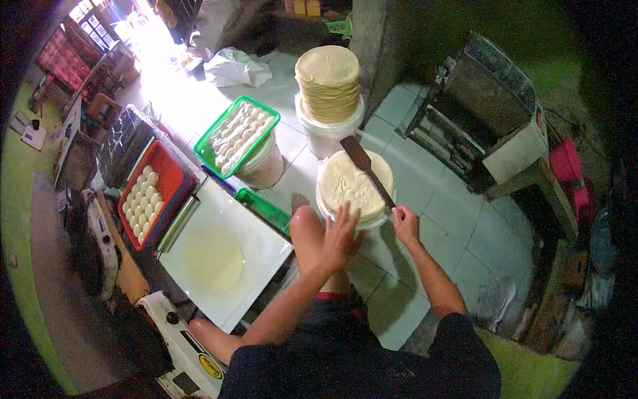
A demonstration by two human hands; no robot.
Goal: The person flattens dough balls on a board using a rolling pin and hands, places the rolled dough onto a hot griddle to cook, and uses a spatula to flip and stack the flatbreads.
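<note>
My right hand [405,226] is closed around the handle of a long dark spatula [359,158], whose flat blade reaches over the far side of a stack of pale flatbreads [347,183]. That stack sits on a white bucket in front of me. With fingers spread, my left hand [342,234] is at the near edge of the stack; whether it touches the top one I cannot tell. To the left, a thin round sheet of dough [214,258] lies flat on a white board [193,307].
Dough balls [141,206] fill a red tray [174,174] at left. A green tray [206,154] of dough pieces rests on a bucket [262,166]. A taller flatbread stack [327,83] stands behind. A metal stove-like box [488,106] is at right, a white appliance [183,346] lower left.
</note>
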